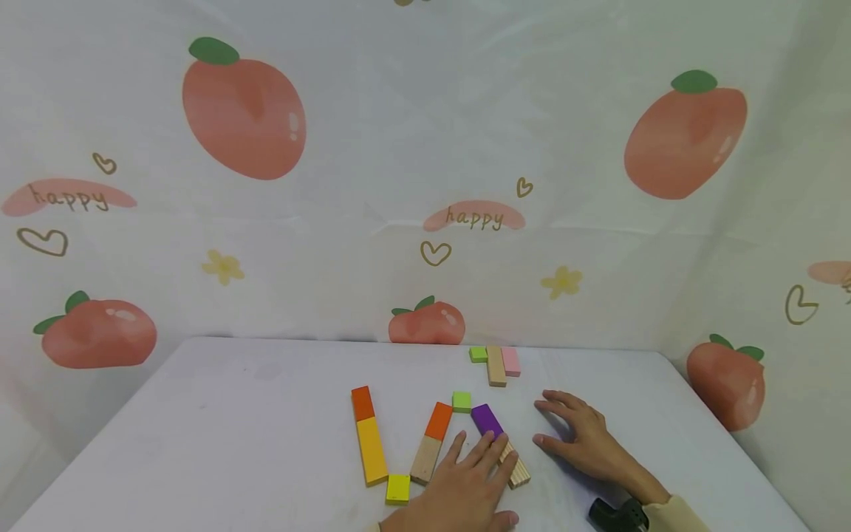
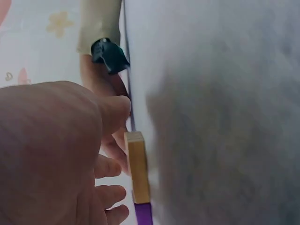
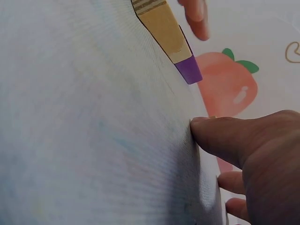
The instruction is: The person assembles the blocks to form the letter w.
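My left hand is spread, fingers fairly straight, reaching over a wooden block and toward the purple block joined to its far end. In the left wrist view its fingers curve in the air beside the wooden block, holding nothing. To the right, my right hand rests loosely at the table with bent, relaxed fingers, apart from the blocks. The right wrist view shows its thumb near the cloth, with the purple block farther up. Left of the purple block sit a green cube and an orange block.
A plain wooden block continues the orange one downward. Next to it are a yellow cube and a long yellow block topped by an orange block. At the back lie green, wooden and pink blocks.
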`<state>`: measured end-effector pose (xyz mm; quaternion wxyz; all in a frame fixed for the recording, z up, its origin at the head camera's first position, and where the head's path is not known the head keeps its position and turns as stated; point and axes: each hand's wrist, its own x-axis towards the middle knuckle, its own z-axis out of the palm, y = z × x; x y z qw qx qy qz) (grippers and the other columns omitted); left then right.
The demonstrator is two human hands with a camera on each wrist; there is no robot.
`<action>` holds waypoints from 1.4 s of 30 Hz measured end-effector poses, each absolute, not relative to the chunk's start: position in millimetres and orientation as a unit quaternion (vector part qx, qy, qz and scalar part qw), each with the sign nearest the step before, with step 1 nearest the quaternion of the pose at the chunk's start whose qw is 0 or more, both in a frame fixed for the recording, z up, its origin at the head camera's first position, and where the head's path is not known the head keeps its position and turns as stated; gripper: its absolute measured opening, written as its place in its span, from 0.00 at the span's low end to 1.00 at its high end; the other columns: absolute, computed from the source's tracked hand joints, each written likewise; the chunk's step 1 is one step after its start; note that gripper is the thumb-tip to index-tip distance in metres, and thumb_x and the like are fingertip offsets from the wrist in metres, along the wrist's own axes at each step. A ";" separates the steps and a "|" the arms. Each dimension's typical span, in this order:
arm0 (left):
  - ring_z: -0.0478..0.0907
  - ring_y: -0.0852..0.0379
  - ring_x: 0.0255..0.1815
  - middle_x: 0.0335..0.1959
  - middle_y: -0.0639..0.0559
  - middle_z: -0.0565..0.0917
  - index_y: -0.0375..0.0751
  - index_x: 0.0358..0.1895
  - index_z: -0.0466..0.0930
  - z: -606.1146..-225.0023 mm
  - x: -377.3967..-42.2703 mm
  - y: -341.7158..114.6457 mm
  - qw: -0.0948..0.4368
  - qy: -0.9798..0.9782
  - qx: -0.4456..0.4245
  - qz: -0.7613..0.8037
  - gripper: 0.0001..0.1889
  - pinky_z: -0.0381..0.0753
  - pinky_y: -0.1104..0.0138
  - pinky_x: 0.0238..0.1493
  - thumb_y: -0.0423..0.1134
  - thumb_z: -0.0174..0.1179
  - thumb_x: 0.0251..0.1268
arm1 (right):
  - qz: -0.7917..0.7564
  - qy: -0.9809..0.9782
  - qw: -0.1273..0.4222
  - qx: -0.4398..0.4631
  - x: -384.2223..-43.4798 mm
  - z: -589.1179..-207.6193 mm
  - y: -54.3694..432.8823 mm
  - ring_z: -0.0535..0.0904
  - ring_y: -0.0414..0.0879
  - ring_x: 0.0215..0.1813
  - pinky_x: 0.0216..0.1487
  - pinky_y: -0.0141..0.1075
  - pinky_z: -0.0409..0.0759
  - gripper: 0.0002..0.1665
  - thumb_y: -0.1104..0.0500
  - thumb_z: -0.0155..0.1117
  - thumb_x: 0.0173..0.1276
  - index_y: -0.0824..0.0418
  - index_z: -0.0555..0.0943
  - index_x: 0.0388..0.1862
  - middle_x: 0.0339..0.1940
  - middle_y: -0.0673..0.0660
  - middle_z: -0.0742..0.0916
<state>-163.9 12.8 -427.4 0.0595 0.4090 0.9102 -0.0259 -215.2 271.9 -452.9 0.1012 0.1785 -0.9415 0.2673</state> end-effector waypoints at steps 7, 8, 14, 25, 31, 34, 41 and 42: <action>0.44 0.57 0.83 0.84 0.57 0.49 0.56 0.83 0.51 -430.4 -168.3 10.2 0.096 0.911 0.400 0.010 0.38 0.52 0.50 0.79 0.68 0.36 0.77 | 0.276 -0.941 0.093 0.174 -215.2 -451.5 271.0 0.68 0.70 0.70 0.62 0.71 0.55 0.32 0.47 0.76 0.61 0.59 0.83 0.61 0.67 0.65 0.78; 0.44 0.58 0.83 0.84 0.58 0.49 0.56 0.83 0.51 -430.8 -168.7 10.1 0.097 0.911 0.400 0.008 0.38 0.53 0.50 0.78 0.68 0.37 0.77 | 0.274 -0.941 0.094 0.174 -215.2 -451.6 270.9 0.68 0.70 0.70 0.62 0.71 0.56 0.31 0.47 0.76 0.61 0.59 0.83 0.61 0.67 0.65 0.78; 0.45 0.59 0.83 0.83 0.58 0.49 0.57 0.82 0.52 -432.2 -170.4 10.8 0.090 0.910 0.405 -0.010 0.38 0.54 0.52 0.78 0.69 0.39 0.76 | 0.269 -0.944 0.091 0.169 -214.1 -451.0 270.3 0.68 0.70 0.70 0.62 0.71 0.56 0.31 0.46 0.76 0.61 0.59 0.83 0.61 0.67 0.65 0.78; 0.44 0.59 0.83 0.84 0.58 0.48 0.57 0.82 0.51 -431.9 -171.1 13.1 0.099 0.909 0.404 -0.014 0.39 0.53 0.54 0.79 0.69 0.41 0.75 | 0.279 -0.941 0.080 0.176 -227.1 -440.9 269.9 0.74 0.68 0.66 0.61 0.70 0.67 0.28 0.49 0.75 0.63 0.60 0.83 0.59 0.62 0.63 0.82; 0.44 0.59 0.83 0.84 0.58 0.48 0.58 0.83 0.51 -431.3 -171.1 14.2 0.102 0.909 0.403 -0.020 0.39 0.52 0.54 0.79 0.69 0.41 0.75 | 0.325 -0.918 0.095 0.206 -255.5 -427.2 255.8 0.78 0.66 0.62 0.59 0.64 0.75 0.25 0.53 0.74 0.67 0.65 0.82 0.58 0.57 0.63 0.84; 0.44 0.59 0.83 0.84 0.59 0.48 0.58 0.82 0.51 -431.5 -171.1 14.7 0.102 0.911 0.400 -0.022 0.39 0.53 0.54 0.79 0.69 0.42 0.74 | 0.323 -0.914 0.106 0.222 -272.7 -421.2 243.4 0.80 0.64 0.60 0.56 0.61 0.79 0.24 0.56 0.74 0.66 0.66 0.83 0.57 0.56 0.63 0.86; 0.44 0.59 0.83 0.84 0.58 0.47 0.58 0.83 0.50 -431.8 -171.5 14.3 0.104 0.910 0.402 -0.027 0.39 0.53 0.53 0.79 0.69 0.41 0.74 | 0.309 -0.917 0.058 0.247 -307.4 -407.2 214.6 0.79 0.65 0.61 0.62 0.62 0.75 0.26 0.58 0.73 0.66 0.69 0.81 0.60 0.58 0.66 0.84; 0.44 0.59 0.83 0.84 0.58 0.47 0.58 0.83 0.50 -431.8 -171.6 14.1 0.104 0.909 0.403 -0.027 0.39 0.53 0.53 0.79 0.69 0.41 0.74 | 0.305 -0.918 0.050 0.247 -311.5 -406.0 211.2 0.78 0.65 0.61 0.63 0.63 0.73 0.27 0.57 0.73 0.66 0.69 0.81 0.60 0.59 0.67 0.84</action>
